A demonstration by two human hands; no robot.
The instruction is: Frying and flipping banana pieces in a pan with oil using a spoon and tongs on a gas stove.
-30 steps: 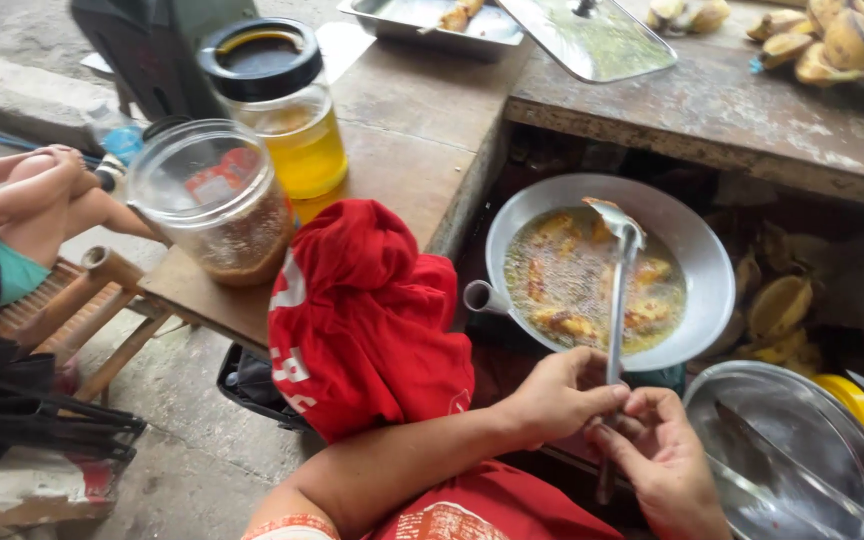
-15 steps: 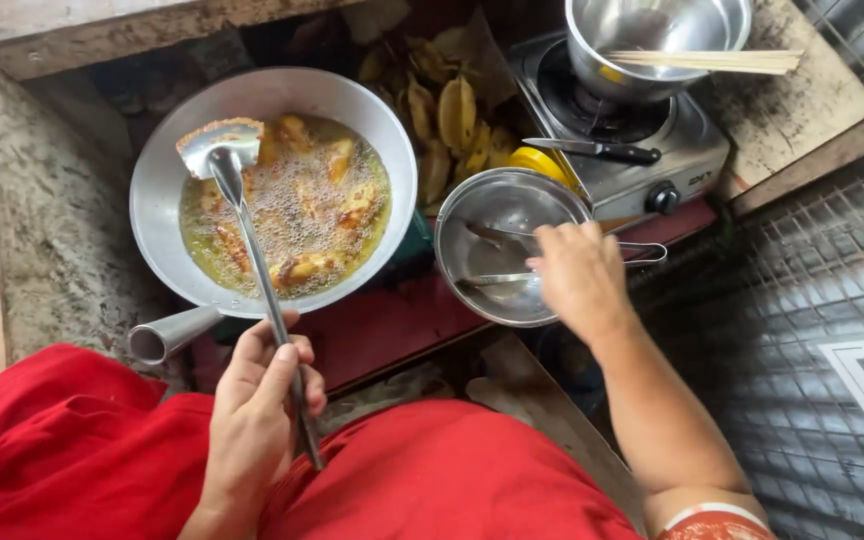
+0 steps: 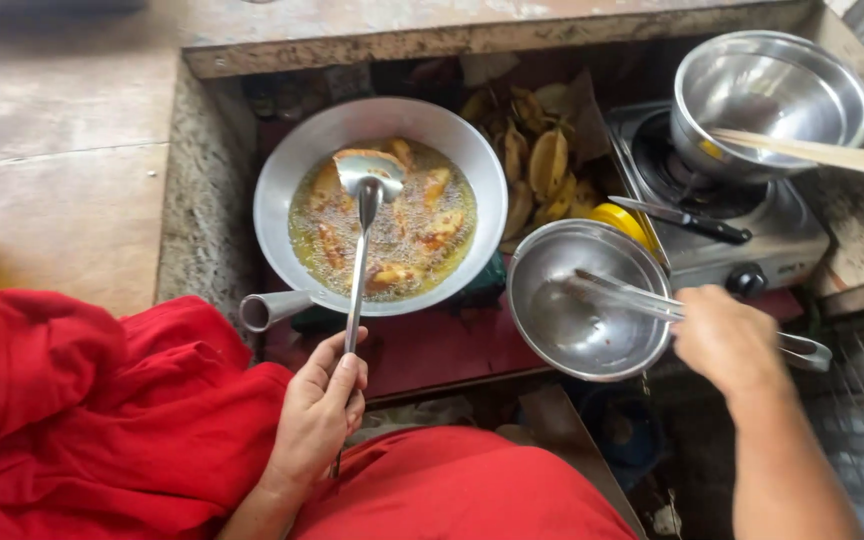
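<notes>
Lower left of frame: red cloth (image 3: 82, 420). Left hand (image 3: 319, 415), grip clamped on ladle (image 3: 362, 235), bowl resting in centre wok (image 3: 282, 190); banana pieces (image 3: 432, 235) browning in bubbling oil, none lifted out. Right: steel bowl (image 3: 562, 330), no fritters inside; right hand (image 3: 727, 340), grip closed on tongs (image 3: 632, 295).

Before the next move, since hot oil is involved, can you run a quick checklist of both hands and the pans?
1. Left hand grips the spatula handle: ok.
2. Spatula blade rests in the frying pan, among the frying pieces: ok.
3. Oil bubbling, level below the rim: ok.
4. Right hand on the tongs lying across the steel bowl: ok.
5. Tongs firmly gripped: cannot tell.
6. Knife on the gas stove, close to the right hand: not ok.
</notes>
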